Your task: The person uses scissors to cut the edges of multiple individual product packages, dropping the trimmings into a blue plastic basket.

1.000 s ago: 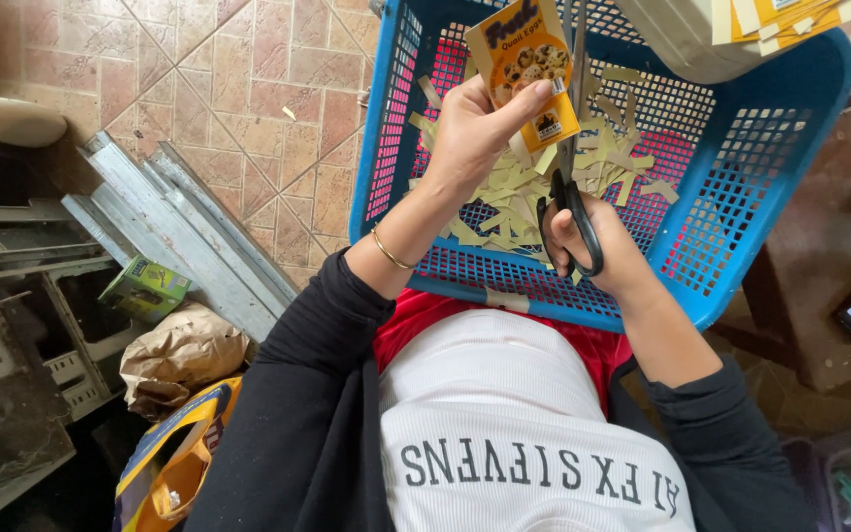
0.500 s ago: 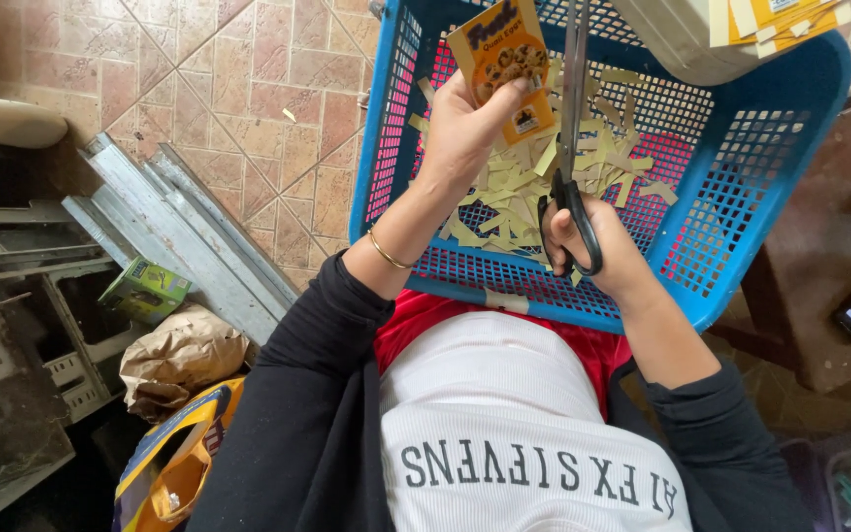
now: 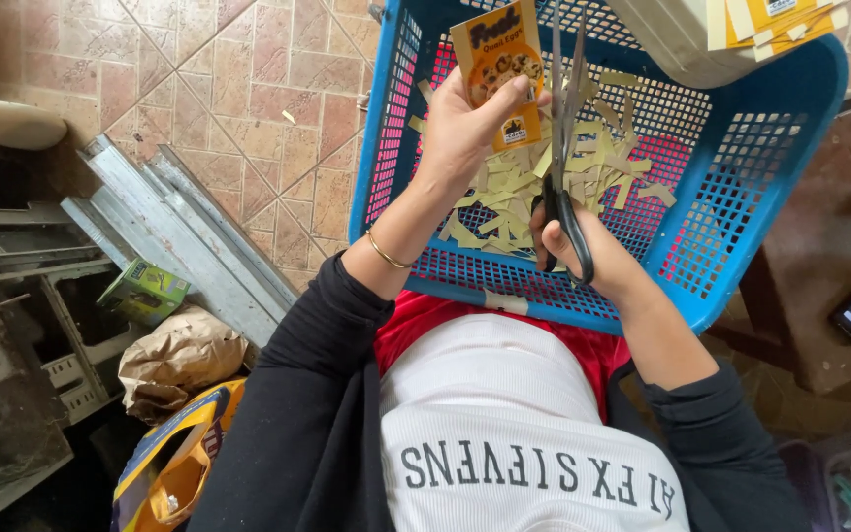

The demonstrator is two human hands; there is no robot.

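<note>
Cardboard label (image 3: 497, 71), yellow and orange, stands upright in my left hand (image 3: 465, 128), pinched between thumb and fingers (image 3: 516, 96). Just right of it, the scissors (image 3: 563, 148) point up, blades nearly closed, handles gripped by my right hand (image 3: 583, 251). Below both hands, pale paper strips (image 3: 514, 192) litter the blue basket (image 3: 770, 197).

Upright yellow card (image 3: 500, 61), black-handled scissors (image 3: 565, 148)
</note>
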